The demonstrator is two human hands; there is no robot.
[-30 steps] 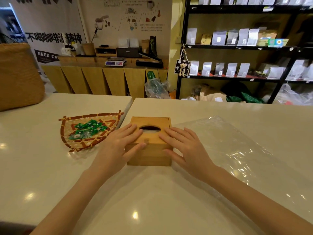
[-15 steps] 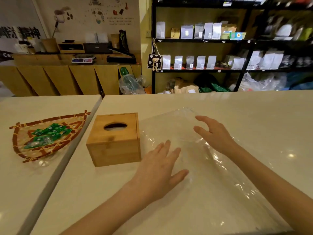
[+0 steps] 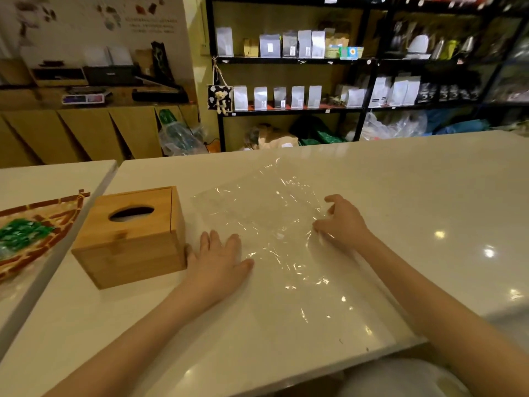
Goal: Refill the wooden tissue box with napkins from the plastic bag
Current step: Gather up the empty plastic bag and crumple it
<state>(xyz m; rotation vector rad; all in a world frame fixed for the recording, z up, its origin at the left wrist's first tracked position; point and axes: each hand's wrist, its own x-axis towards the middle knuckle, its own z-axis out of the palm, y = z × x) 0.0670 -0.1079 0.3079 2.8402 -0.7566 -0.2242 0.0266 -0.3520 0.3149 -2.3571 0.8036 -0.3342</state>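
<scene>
Head view: no legible writing

The tissue box (image 3: 130, 236) is of light wood with a smooth, matt finish, and the grain shows faintly on its lid and sides. The bag (image 3: 274, 224) is thin clear plastic, wrinkled and glossy, with many small bright reflections. The table (image 3: 415, 196) has a smooth, polished pale top that looks like stone, and lamps mirror in it. The tray (image 3: 37, 233) at the left is woven from brown and tan strips, rough in look, and it holds small shiny green packets (image 3: 21, 232).
</scene>
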